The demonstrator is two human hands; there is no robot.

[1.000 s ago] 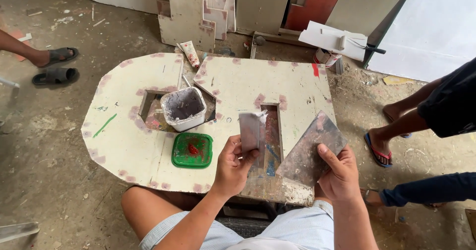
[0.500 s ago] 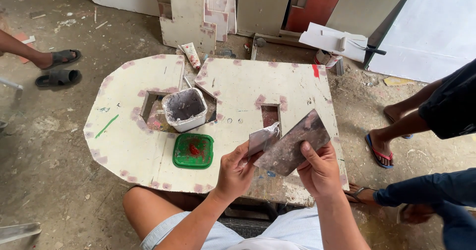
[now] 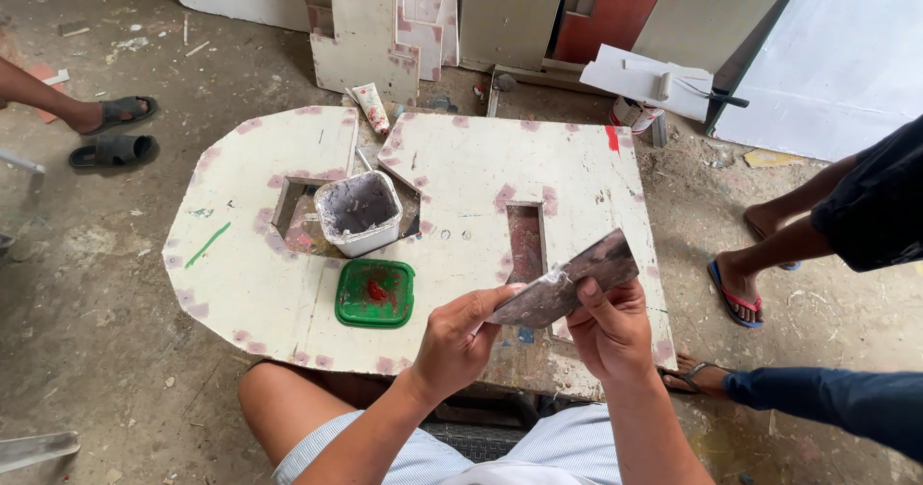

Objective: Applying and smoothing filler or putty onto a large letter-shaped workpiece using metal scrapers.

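Both my hands are raised over the near edge of a white putty-stained board. My right hand grips a wide, dark, putty-smeared scraper blade. My left hand pinches a smaller pale scraper blade and presses it flat against the wide one, so the two overlap. On the board to the left stand a white square tub smeared with grey putty and a green lid with a red blob on it.
The board has a narrow slot cut-out and a larger hole under the tub. A tube lies at its far edge. Another person's legs in flip-flops stand right; a sandalled foot is at the left. Panels lean behind.
The two blades, held apart a second ago, have been brought together and now overlap. My right hand moved left toward my left hand, and the small blade tipped from upright to flat.
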